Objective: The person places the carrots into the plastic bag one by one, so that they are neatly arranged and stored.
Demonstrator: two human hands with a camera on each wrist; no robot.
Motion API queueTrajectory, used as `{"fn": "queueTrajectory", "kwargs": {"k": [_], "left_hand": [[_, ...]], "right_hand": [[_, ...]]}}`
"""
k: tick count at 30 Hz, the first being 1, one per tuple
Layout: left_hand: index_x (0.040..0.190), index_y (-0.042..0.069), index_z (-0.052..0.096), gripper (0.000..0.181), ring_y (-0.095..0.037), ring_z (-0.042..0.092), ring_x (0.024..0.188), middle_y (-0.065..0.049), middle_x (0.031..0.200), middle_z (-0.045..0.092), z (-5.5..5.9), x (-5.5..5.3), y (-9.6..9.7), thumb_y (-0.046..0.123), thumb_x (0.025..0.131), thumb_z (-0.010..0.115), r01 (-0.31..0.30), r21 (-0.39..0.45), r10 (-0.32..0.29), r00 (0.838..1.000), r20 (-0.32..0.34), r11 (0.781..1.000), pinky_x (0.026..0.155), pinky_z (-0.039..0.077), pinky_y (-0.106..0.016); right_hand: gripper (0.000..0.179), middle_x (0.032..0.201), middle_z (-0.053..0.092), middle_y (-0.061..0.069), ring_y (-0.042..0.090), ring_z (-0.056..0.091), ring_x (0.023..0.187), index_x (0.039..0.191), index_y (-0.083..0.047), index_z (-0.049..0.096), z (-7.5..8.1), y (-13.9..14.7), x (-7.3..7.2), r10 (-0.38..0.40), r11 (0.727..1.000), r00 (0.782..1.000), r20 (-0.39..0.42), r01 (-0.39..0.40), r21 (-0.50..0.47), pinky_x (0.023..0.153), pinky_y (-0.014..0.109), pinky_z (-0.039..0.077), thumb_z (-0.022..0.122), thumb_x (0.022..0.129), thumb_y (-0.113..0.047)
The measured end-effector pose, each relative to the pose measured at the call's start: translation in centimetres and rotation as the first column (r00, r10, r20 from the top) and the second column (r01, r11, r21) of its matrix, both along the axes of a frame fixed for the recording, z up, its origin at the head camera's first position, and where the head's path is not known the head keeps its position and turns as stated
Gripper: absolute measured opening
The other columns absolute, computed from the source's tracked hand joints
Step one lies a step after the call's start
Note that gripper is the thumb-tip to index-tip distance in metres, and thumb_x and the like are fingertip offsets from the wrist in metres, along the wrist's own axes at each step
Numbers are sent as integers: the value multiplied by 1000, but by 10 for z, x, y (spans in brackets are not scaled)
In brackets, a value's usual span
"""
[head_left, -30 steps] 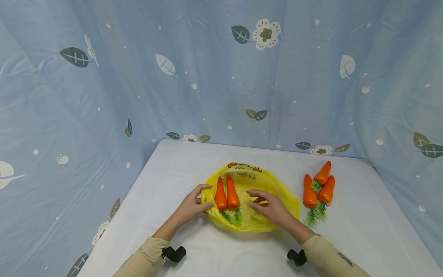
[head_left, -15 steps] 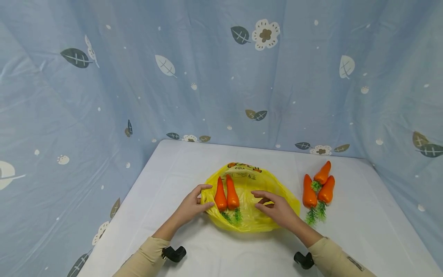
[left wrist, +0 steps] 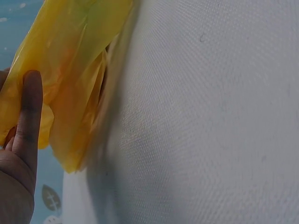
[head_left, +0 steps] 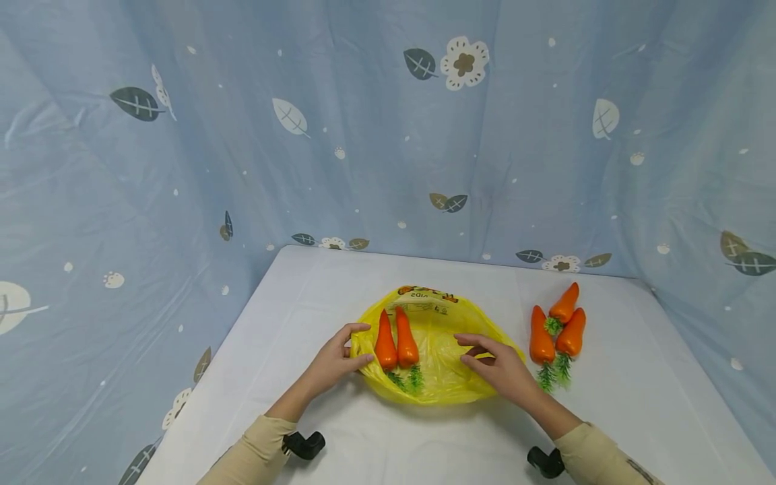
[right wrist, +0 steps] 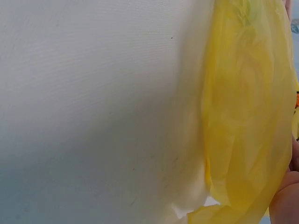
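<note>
A yellow plastic bag (head_left: 451,367) lies spread open on the white table in the head view. Inside its left part are two orange carrots (head_left: 385,343) with green tops, side by side, tips pointing away. My left hand (head_left: 333,357) grips the bag's left rim; in the left wrist view the thumb (left wrist: 32,107) presses the film from outside. My right hand (head_left: 500,367) hovers over the bag's right part with fingers loosely bent and nothing between them. Only a bit of the right hand (right wrist: 286,200) shows past the yellow film in the right wrist view.
To the right of the bag, three more carrots (head_left: 542,337) with green tops lie close together on the white table (head_left: 630,377). A blue patterned curtain (head_left: 364,135) stands behind and along the sides. Black wrist mounts (head_left: 305,445) sit at both sleeves.
My right hand has drawn back to the right across the bag, away from the two carrots inside. The left hand has stayed on the rim, and the carrots lie as before.
</note>
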State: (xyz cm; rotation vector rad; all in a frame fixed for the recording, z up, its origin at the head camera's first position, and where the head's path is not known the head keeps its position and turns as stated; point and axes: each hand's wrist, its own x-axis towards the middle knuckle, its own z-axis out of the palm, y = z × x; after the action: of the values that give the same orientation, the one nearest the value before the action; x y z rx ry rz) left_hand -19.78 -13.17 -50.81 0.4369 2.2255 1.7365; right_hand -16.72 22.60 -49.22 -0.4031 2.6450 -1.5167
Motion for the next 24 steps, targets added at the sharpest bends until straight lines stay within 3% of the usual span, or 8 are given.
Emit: {"fn": "queueTrajectory", "kwargs": {"k": [13,24], "left_hand": [[148,5,43,64,-19,71,86,-22,145,47,2,0,0,16,94,74,-1,-8,1,1000,-9,1000,72,60,-35],[148,6,43,64,-22,71,88,-22,144,48,0,0,0,16,94,75,-7,-13,6,1000,-11,1000,71,60,-33]], "right_hand": [[35,125,69,12,18,66,101,132,-15,68,2,11,6,-38,999,997,-70,35,-33,85,22,55,71,97,-18],[34,127,68,13,15,65,102,133,-15,67,-2,23,5,-93,995,994,-62,92,-24,85,20,54,68,99,-15]]}}
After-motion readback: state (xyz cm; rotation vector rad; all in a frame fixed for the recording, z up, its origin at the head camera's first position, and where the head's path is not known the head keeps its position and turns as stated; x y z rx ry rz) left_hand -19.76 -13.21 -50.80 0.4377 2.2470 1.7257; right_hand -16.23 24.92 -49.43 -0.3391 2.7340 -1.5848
